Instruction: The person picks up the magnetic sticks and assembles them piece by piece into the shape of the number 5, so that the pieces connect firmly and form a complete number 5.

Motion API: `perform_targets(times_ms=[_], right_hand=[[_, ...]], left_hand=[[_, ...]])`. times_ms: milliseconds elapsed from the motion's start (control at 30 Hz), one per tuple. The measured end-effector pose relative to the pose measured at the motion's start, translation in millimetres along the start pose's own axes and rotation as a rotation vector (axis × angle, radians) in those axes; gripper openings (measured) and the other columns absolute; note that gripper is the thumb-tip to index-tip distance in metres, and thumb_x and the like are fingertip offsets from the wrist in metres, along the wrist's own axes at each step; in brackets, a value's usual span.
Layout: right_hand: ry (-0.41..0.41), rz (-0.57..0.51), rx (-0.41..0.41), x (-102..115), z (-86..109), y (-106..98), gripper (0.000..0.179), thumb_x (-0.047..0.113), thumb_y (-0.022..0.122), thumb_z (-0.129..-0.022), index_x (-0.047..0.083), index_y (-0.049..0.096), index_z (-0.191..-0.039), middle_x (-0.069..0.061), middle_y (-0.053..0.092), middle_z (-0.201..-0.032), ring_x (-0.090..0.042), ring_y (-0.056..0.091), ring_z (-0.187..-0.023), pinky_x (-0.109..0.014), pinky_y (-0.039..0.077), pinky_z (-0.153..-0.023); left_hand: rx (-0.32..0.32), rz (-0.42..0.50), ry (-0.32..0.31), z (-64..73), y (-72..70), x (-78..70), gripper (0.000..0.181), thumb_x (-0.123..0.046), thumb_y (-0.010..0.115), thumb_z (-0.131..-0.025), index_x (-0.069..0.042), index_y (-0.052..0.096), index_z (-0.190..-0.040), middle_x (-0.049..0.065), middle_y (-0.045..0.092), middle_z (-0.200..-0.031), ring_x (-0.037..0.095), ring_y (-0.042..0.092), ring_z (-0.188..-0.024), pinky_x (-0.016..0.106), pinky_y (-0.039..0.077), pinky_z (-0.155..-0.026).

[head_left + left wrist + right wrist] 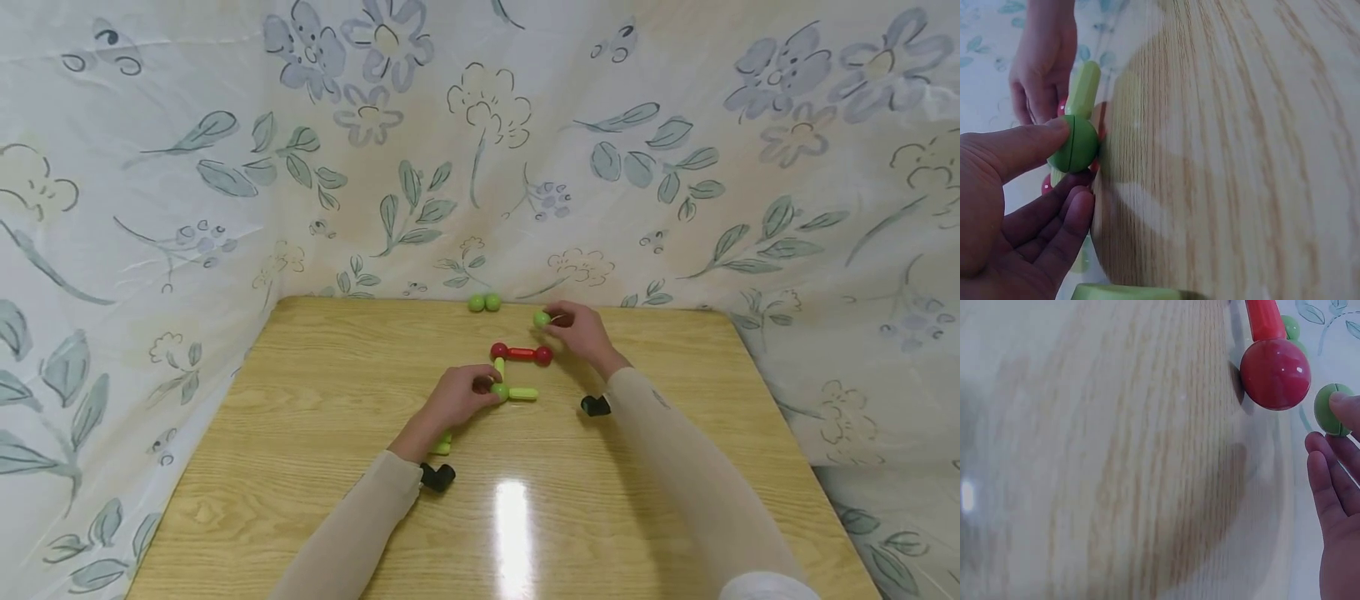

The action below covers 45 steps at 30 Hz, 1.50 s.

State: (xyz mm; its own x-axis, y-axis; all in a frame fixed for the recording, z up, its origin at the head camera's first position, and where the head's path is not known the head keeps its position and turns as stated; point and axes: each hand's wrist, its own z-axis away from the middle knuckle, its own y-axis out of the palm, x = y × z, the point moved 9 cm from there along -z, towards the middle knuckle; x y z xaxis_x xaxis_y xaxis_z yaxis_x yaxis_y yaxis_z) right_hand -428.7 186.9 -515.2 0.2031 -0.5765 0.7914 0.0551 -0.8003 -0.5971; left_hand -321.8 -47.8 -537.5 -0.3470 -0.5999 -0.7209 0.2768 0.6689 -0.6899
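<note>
My left hand point(460, 397) pinches a green ball point(1074, 144) between thumb and fingers. From that ball one light green stick point(523, 393) points right, and another light green stick point(499, 367) runs back toward a red ball point(499, 351). A red stick point(522, 354) links this ball to a second red ball point(1275, 374) on its right. Farther back, my right hand point(583, 332) holds a separate green ball point(1334, 409) between thumb and fingertips, close to the table's far edge.
Two green balls point(484, 302) sit side by side at the far edge of the wooden table point(300, 500). More light green sticks point(442, 446) lie partly hidden behind my left forearm. A flowered cloth point(480, 167) hangs behind the table. Black wrist cameras point(596, 406) sit at both wrists.
</note>
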Motion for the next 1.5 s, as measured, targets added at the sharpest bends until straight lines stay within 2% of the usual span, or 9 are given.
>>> perform_targets(times_ms=[233,733,1233,1500], right_hand=[[-0.002,-0.009,-0.023,-2,6.0,-7,0.035,0.015,0.082,-0.1,0.012,0.072,-0.133,-0.01,0.072,-0.13,-0.032,0.07,-0.116,-0.053,0.054,-0.105],[-0.011,-0.014,-0.03,-1,22.9,-15,0.033,0.012,0.082,-0.099,0.006,0.072,-0.13,-0.013,0.073,-0.124,-0.032,0.071,-0.112,-0.05,0.056,-0.102],[-0.04,-0.046,-0.021,10,47.9,-17,0.033,0.013,0.083,-0.099,0.008,0.074,-0.13,-0.011,0.074,-0.123,-0.03,0.072,-0.11,-0.049,0.057,-0.101],[-0.046,-0.058,-0.018,7,64.2,-23,0.033,0.013,0.082,-0.1,0.007,0.073,-0.131,-0.012,0.074,-0.123,-0.029,0.072,-0.109,-0.048,0.058,-0.099]], left_hand=[[0.003,0.013,0.0,1.4,-2.2,-2.8,0.023,-0.02,0.085,-0.098,-0.016,0.077,-0.119,-0.003,0.074,-0.104,0.013,0.067,-0.096,0.034,0.057,-0.089],[0.005,0.023,-0.003,2.4,-3.1,-3.8,0.022,-0.021,0.084,-0.099,-0.015,0.077,-0.119,-0.001,0.076,-0.107,0.015,0.069,-0.098,0.037,0.057,-0.091],[0.004,0.034,-0.006,1.1,-2.9,-3.0,0.018,-0.021,0.085,-0.098,-0.016,0.078,-0.114,-0.006,0.073,-0.102,0.012,0.067,-0.094,0.034,0.057,-0.088],[0.006,0.039,0.003,0.8,-3.8,-3.3,0.017,-0.019,0.085,-0.098,-0.016,0.078,-0.113,-0.005,0.074,-0.102,0.012,0.068,-0.095,0.034,0.058,-0.089]])
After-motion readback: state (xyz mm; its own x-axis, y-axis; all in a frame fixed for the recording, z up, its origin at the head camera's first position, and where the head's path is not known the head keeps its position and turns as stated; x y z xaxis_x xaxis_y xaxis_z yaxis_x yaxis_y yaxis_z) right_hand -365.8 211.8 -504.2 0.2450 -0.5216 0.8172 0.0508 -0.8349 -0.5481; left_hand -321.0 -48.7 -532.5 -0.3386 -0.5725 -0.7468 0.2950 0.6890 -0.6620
